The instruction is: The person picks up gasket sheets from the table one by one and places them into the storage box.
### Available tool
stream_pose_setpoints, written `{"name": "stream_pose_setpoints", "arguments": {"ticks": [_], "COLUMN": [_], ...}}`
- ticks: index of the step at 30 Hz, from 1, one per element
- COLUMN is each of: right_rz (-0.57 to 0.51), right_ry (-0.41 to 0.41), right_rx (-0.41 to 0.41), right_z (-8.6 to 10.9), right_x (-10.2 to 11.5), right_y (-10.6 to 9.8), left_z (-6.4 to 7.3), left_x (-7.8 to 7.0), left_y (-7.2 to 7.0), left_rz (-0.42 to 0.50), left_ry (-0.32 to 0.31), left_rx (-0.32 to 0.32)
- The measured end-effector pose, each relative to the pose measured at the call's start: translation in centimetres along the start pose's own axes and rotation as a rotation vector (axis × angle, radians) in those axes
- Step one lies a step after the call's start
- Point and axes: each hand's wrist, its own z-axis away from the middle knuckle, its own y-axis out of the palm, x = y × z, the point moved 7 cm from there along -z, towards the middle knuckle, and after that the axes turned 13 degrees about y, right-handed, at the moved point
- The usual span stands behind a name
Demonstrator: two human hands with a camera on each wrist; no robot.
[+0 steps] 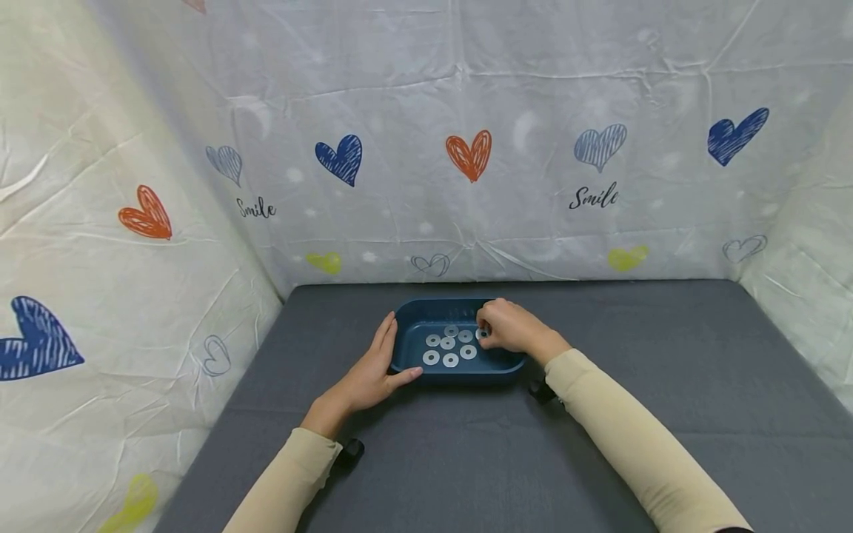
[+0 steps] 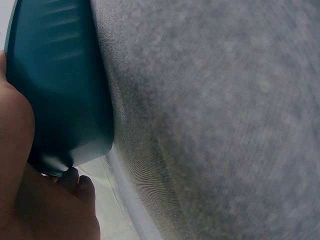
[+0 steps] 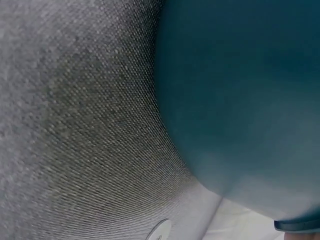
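Observation:
A dark blue rectangular tray (image 1: 460, 377) sits on the grey table, with several flat metal washers (image 1: 448, 343) spread on its bottom. My left hand (image 1: 369, 377) holds the tray's left end, thumb on the near rim and fingers along the far left side. In the left wrist view its thumb and fingertips touch the tray's outer wall (image 2: 60, 90). Over the tray's right end, my right hand (image 1: 509, 326) has its fingers curled down and pinches a washer (image 1: 479, 334), partly hidden by the fingertips. The right wrist view shows mostly the tray's outside (image 3: 240, 100).
The grey cloth-covered table (image 1: 453, 459) extends around the tray. A pale round disc (image 3: 160, 231) lies on it beside the tray in the right wrist view. A white curtain (image 1: 400, 215) printed with hearts rises behind the table and at both sides.

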Motion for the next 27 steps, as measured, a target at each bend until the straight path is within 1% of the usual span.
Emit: {"name": "stream_pose_setpoints", "arguments": {"ticks": [8,13,17,21,27], "right_rz": [0.073,0.111,0.115,0.091,-0.013], "right_ry": [0.035,0.022,0.017,0.012,-0.008], "right_rx": [0.048,0.034,0.032,0.013,-0.066], "right_z": [-0.2,-0.1,0.2,1.1,3.1], "right_x": [-0.1,-0.1,-0.1,-0.2,-1.0], "right_y": [0.6,0.7,0.5,-0.4,-3.1], "left_z": [0.0,-0.1,-0.2,-0.2,-0.2], "left_x": [0.0,-0.1,-0.3,-0.2,-0.1], "left_y": [0.2,0.2,0.2,0.2,-0.1], "left_rz": [0.006,0.002,0.009,0.012,0.005], "left_ry": [0.002,0.006,0.010,0.001,-0.007], "left_rx": [0.003,0.002,0.006,0.013,-0.006]}}
